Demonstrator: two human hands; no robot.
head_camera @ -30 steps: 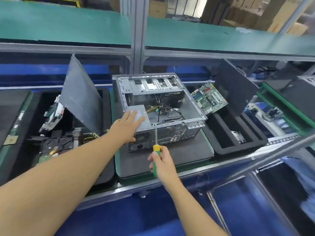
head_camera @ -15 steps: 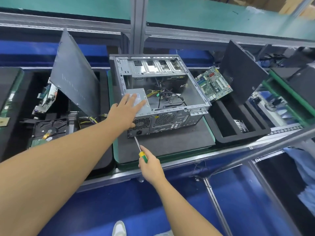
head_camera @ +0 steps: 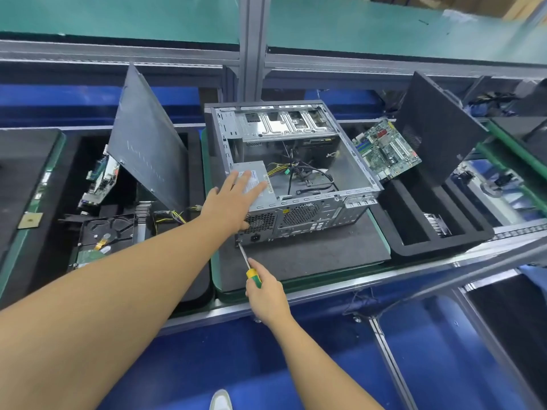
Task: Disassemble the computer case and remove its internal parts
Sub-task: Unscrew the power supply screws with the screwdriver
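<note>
Head view, and we're looking down on the computer case, lying open side up on a dark mat. Our left hand lies flat on the grey power supply in the case's near left corner, fingers straight and spread. The white label there carries print too small for us to read.

Our right hand grips the yellow-and-green screwdriver, its tip against the case's rear face at the lower left corner, just beside the power socket. We count two vent grilles on that rear face.

Left of the case, we have one grey side panel leaning and one hard drive lying flat. Right of the case there's one green motherboard, one black panel leaning, and one foam tray.
</note>
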